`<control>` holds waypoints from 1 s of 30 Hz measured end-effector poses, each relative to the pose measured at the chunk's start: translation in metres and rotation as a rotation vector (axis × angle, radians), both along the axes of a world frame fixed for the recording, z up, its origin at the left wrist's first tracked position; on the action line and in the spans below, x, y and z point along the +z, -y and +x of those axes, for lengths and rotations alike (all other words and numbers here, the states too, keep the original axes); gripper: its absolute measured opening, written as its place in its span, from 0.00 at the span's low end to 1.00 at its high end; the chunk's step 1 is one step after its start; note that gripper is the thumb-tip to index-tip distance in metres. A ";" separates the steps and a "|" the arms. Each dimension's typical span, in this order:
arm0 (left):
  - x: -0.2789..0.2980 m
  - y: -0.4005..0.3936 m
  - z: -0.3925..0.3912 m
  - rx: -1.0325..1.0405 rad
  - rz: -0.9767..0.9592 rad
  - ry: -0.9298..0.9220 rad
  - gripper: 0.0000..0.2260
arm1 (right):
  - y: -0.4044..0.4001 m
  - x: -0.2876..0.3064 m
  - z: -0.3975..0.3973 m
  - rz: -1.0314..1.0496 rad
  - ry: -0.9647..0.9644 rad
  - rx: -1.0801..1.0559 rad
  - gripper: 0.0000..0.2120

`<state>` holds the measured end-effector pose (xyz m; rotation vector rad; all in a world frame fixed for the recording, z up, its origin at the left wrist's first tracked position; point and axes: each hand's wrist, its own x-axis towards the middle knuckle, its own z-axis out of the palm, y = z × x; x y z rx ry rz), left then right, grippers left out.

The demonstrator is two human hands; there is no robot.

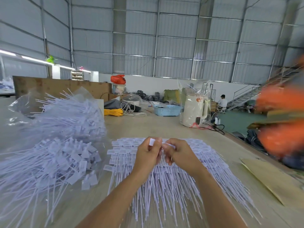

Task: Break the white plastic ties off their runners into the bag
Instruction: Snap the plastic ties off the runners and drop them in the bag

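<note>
At twelve o'clock of the tie stack point(164, 178), one tie point(153, 142) is pinched by left hand point(147, 154) and right hand point(178, 153); snapping free, then dropping into the bag point(54, 129) at nine o'clock, is probably needed.

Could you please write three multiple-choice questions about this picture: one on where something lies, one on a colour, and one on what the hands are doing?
1. Where does the clear bag of loose ties lie?
A. To the person's left on the table
B. To the person's right
C. On the floor

2. What colour is the perforated basket far back on the table?
A. Red
B. Light blue
C. Black

3. What are the two hands doing?
A. Resting flat on the table
B. Holding the kettle
C. Both gripping white ties above the spread pile

Answers: 1 A, the bag fills the left side of the view. 2 B, its plastic is pale blue. 3 C, the left hand and right hand curl round white ties over the spread pile.
</note>
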<state>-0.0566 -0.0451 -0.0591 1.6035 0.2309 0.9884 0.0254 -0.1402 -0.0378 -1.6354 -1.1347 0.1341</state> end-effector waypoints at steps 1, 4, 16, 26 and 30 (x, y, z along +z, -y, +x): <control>0.001 0.001 0.000 0.000 0.011 -0.010 0.11 | 0.000 -0.001 0.000 -0.017 0.020 0.008 0.11; 0.003 0.001 -0.002 -0.036 -0.009 -0.034 0.11 | -0.001 -0.003 0.000 -0.031 0.102 -0.002 0.12; 0.013 -0.019 -0.015 -0.351 -0.137 -0.240 0.12 | 0.010 0.004 0.001 -0.154 0.210 0.105 0.10; 0.018 -0.024 -0.019 -0.427 -0.557 0.062 0.09 | 0.010 0.018 -0.013 0.263 -0.458 0.299 0.12; 0.018 -0.012 -0.014 -0.325 -0.592 0.026 0.18 | -0.009 0.014 -0.022 0.249 -0.387 0.172 0.10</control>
